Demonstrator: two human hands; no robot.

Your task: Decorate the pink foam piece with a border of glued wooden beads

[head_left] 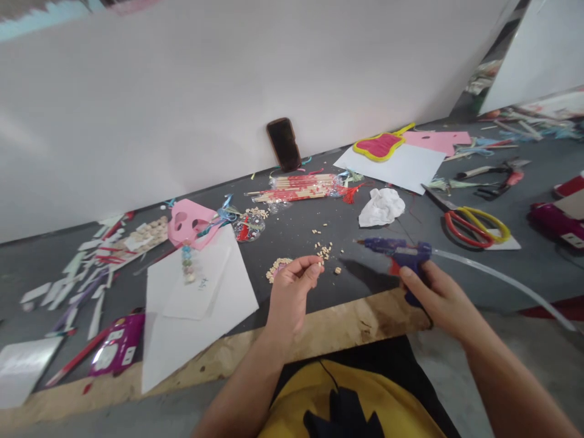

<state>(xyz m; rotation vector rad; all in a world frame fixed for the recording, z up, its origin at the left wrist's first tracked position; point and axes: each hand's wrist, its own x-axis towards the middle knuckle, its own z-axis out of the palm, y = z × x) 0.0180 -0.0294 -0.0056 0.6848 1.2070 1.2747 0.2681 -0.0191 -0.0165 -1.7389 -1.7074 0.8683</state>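
My right hand (435, 293) grips the handle of a blue glue gun (396, 251), nozzle pointing left, with a clear glue stick (502, 278) trailing out to the right. My left hand (294, 286) is pinched shut just above the table, fingertips together over a round patch of small wooden beads (277, 267). Whether a bead sits in the pinch is too small to tell. More loose beads (325, 249) lie scattered just right of the fingertips.
White paper sheets (196, 304) and a pink mask (188, 222) lie at left, scissors with red and yellow handles (477, 226) and pliers (495, 179) at right. A dark phone (283, 144) leans on the white wall. A crumpled tissue (381, 206) and packed sticks (298, 187) sit behind.
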